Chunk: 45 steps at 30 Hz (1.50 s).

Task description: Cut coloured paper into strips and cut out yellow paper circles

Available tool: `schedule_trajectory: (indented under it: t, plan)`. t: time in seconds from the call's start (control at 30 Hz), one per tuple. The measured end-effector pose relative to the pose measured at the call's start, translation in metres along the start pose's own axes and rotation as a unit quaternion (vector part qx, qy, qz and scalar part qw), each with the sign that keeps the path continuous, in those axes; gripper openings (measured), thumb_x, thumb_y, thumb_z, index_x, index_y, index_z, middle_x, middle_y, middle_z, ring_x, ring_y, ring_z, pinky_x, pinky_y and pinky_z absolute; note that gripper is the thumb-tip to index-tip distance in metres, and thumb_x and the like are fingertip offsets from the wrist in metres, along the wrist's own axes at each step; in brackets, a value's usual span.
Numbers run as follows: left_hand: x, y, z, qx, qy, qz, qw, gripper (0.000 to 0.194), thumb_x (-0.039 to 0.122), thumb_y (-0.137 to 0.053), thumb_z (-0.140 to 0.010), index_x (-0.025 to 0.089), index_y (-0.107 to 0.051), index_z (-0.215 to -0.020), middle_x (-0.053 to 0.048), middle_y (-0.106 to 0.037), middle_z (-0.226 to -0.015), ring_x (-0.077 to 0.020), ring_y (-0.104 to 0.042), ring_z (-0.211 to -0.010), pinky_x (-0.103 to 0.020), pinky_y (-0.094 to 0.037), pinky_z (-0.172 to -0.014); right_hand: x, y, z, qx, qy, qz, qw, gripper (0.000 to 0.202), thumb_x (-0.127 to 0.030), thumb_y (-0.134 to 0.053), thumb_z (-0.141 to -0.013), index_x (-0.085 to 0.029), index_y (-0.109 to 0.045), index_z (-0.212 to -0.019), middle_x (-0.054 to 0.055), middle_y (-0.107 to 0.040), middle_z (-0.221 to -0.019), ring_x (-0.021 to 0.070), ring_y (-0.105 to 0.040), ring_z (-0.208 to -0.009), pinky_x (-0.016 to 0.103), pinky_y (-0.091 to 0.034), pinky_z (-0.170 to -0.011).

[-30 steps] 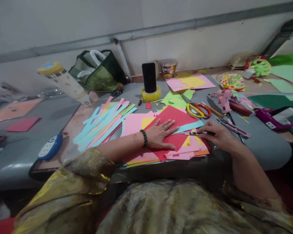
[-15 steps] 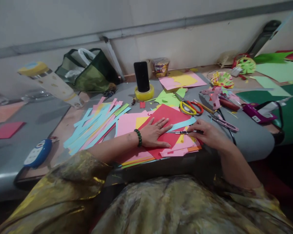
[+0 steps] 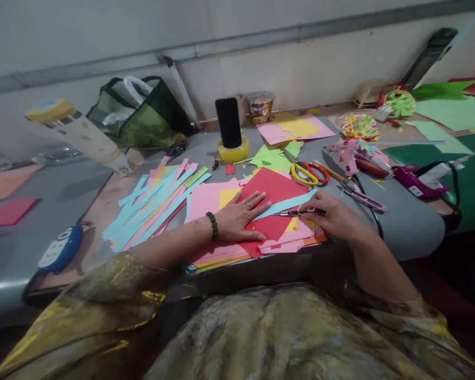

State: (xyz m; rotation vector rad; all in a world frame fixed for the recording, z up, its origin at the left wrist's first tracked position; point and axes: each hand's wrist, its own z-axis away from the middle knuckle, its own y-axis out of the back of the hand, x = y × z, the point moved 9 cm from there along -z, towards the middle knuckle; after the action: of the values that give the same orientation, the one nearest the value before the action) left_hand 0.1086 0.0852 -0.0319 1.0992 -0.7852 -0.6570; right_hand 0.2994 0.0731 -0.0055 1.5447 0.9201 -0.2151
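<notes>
My left hand point(image 3: 243, 217) lies flat with its fingers spread on a red sheet point(image 3: 275, 184) atop a stack of coloured paper. A light blue paper strip point(image 3: 287, 203) runs across the red sheet from the left fingers to my right hand point(image 3: 326, 214). The right fingers are closed round a thin dark metal tool point(image 3: 295, 213), whose tip points left just below the strip. Whether those fingers also pinch the strip's end, I cannot tell.
Cut strips point(image 3: 154, 203) lie left of the stack. Behind it are a phone point(image 3: 228, 122) on a tape roll point(image 3: 233, 150), and yellow-handled scissors point(image 3: 304, 174). A pink glue gun point(image 3: 347, 154) and pink-handled cutter point(image 3: 364, 199) lie on the right.
My left hand has slid slightly left over the red sheet, and more of the blue strip shows. The right hand and its tool have shifted slightly left.
</notes>
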Motion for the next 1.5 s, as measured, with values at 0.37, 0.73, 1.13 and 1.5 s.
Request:
schedule_trajectory:
  t: [0.37, 0.73, 1.13, 1.5]
  plan:
    - [0.003, 0.000, -0.002, -0.021, 0.008, 0.005, 1.000, 0.109, 0.082, -0.051, -0.081, 0.018, -0.015, -0.162, -0.019, -0.005, -0.168, -0.0402, -0.011, -0.154, -0.062, -0.005, -0.120, -0.010, -0.006, -0.003, -0.045, -0.007, -0.012, 0.999, 0.021, -0.039, -0.062, -0.088, -0.025, -0.078, -0.088, 0.005, -0.058, -0.077, 0.0195, -0.059, -0.072, 0.030, -0.048, -0.065]
    - [0.003, 0.002, -0.002, -0.020, 0.003, 0.018, 1.000, 0.111, 0.081, -0.053, -0.079, 0.018, -0.015, -0.162, -0.017, -0.007, -0.168, -0.0387, -0.011, -0.155, -0.061, -0.004, -0.121, -0.018, -0.017, -0.010, -0.029, 0.021, 0.019, 0.999, 0.024, -0.043, -0.061, -0.090, -0.027, -0.079, -0.089, 0.005, -0.060, -0.075, 0.0185, -0.059, -0.067, 0.031, -0.049, -0.061]
    - [-0.008, 0.001, -0.001, -0.062, -0.031, 0.014, 0.998, 0.122, 0.086, -0.066, -0.064, 0.024, -0.023, -0.160, -0.016, 0.005, -0.168, -0.0424, -0.003, -0.155, -0.063, 0.003, -0.120, -0.025, -0.020, -0.011, -0.053, 0.015, 0.022, 0.998, 0.023, -0.039, -0.060, -0.091, -0.026, -0.079, -0.092, 0.005, -0.060, -0.076, 0.0180, -0.059, -0.068, 0.029, -0.048, -0.061]
    - [-0.007, 0.002, -0.002, -0.058, -0.037, 0.017, 0.998, 0.125, 0.086, -0.067, -0.063, 0.026, -0.019, -0.161, -0.017, 0.004, -0.168, -0.0438, -0.005, -0.154, -0.063, -0.003, -0.120, -0.039, -0.039, -0.016, -0.086, 0.010, 0.040, 0.995, 0.014, -0.029, -0.063, -0.089, -0.025, -0.077, -0.091, 0.003, -0.059, -0.081, 0.0162, -0.059, -0.070, 0.028, -0.045, -0.065]
